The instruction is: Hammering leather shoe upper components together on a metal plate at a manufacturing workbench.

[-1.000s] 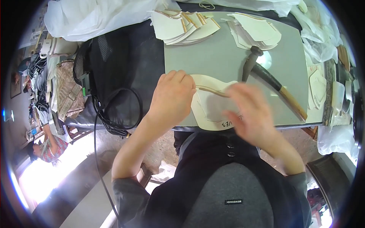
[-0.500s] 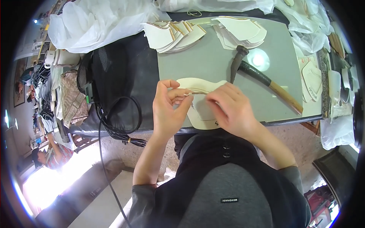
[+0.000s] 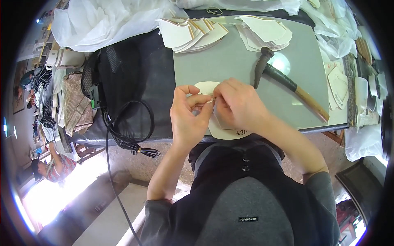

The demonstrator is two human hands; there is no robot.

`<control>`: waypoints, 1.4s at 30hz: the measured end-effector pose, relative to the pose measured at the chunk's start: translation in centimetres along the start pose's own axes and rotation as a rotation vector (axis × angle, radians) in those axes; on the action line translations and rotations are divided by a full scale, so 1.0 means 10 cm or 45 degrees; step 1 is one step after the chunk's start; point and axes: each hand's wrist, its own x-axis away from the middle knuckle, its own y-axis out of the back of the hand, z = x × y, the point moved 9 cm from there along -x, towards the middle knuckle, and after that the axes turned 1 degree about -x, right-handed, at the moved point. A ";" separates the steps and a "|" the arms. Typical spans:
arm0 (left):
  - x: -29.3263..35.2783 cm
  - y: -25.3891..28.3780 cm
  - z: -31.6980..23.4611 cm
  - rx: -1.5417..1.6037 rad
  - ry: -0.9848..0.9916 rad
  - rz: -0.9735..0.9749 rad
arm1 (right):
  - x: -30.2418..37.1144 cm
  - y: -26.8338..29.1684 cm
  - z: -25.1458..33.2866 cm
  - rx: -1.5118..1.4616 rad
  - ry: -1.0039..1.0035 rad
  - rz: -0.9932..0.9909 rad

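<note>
Apparently, the step is fine fingertip work: the left hand [image 3: 186, 117] has its thumb and forefinger together, seemingly clamped on a small pale end [image 3: 211, 101], and the right hand [image 3: 240, 102] meets it there, though I cannot tell what its grip closes on. The white shaped piece [image 3: 226, 134] lies under both hands, near the front edge of the counter [image 3: 162, 76]. For good work, I think the left grip should hold firmly and the right one move gently, without bending the piece.
</note>
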 end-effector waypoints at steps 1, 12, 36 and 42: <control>-0.01 0.00 0.00 0.001 -0.001 0.003 | -0.01 0.01 -0.05 -0.128 -0.056 0.008; -0.01 -0.03 -0.03 -0.042 -0.015 0.018 | 0.02 -0.04 0.04 0.252 0.117 0.040; -0.09 -0.01 0.06 0.075 0.147 0.124 | -0.09 0.00 -0.19 -0.300 -0.139 0.314; -0.10 0.01 0.06 0.074 0.155 0.127 | -0.07 0.03 -0.14 -0.202 -0.011 0.366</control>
